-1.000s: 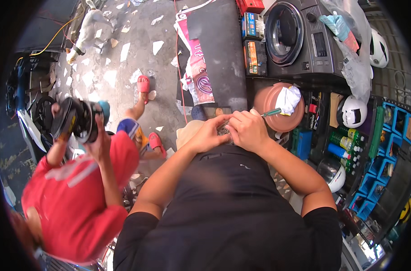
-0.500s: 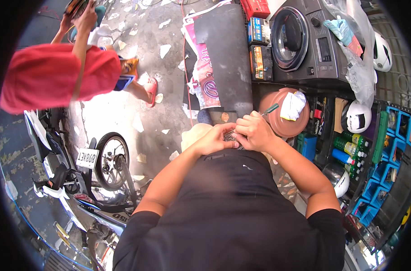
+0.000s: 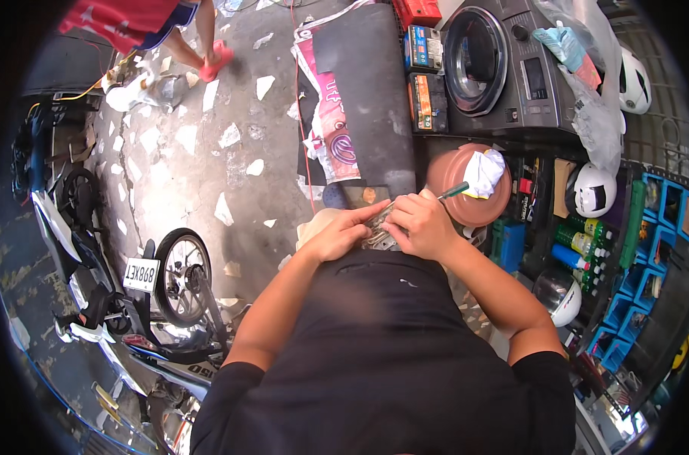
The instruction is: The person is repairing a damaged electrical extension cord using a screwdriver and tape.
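My right fingers [image 3: 410,216] are closed on a green-handled screwdriver [image 3: 456,189]; my left fingers [image 3: 353,221], loosely bent, touch a greyish part [image 3: 379,239] just beyond my black shirt [image 3: 375,364] — grip unclear. I judge this under way, unfinished — what's done or left is covered.

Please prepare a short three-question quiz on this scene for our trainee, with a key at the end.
1. Multiple choice: Where is the green-handled tool held? A) in the left hand; B) in the right hand; C) in neither hand.
2. True or false: The white cloth lies on the round brown surface.
3. Fill in: In the picture, the orange-and-black box stands to the ____ of the washing machine.

Key: 1. B; 2. True; 3. left.
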A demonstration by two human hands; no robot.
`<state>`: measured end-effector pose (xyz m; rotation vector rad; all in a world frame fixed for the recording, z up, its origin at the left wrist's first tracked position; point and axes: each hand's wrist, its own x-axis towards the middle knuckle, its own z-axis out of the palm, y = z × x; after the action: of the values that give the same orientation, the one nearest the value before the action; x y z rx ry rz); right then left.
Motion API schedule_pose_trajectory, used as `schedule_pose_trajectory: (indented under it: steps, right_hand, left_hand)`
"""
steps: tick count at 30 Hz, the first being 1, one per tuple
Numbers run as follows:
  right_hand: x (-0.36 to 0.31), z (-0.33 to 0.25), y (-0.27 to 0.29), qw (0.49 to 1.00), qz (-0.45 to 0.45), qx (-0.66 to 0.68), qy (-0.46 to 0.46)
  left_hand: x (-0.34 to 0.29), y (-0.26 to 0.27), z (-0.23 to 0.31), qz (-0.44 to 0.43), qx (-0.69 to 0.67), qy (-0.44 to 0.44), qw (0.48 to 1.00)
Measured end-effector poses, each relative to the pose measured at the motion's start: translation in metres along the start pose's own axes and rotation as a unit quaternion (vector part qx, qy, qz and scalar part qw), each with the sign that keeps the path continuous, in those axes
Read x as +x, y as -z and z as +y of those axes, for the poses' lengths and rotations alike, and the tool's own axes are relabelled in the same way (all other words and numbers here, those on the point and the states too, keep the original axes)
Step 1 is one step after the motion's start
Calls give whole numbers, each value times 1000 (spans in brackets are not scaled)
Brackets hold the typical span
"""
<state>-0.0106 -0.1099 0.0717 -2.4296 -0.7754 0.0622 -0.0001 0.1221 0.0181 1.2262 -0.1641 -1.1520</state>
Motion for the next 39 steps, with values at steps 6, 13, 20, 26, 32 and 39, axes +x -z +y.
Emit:
schedule_pose_trajectory:
  steps: [6,13,20,26,32,39]
  right_hand:
    - [7,4,2,999,-28,-10,23]
    - [14,1,4,998,-66,-10,2]
    - [6,-2,-5,998,-44,15,-41]
    - [2,-3,-13,996,8,40,-76]
    - [-1,1,-15,992,2,58,-114]
    - [3,3,-3,992,-53,72,-89]
  left_hand:
    - [3,0,-2,3,-58,-37,998]
    - [4,2,0,4,-58,-27,998]
    - [-5,-14,11,40,-13,-41,998]
    - [-4,-15,23,35,7,-30,999]
    - [-1,-10,18,21,51,-42,998]
    - [4,-9,-3,13,-38,-56,998]
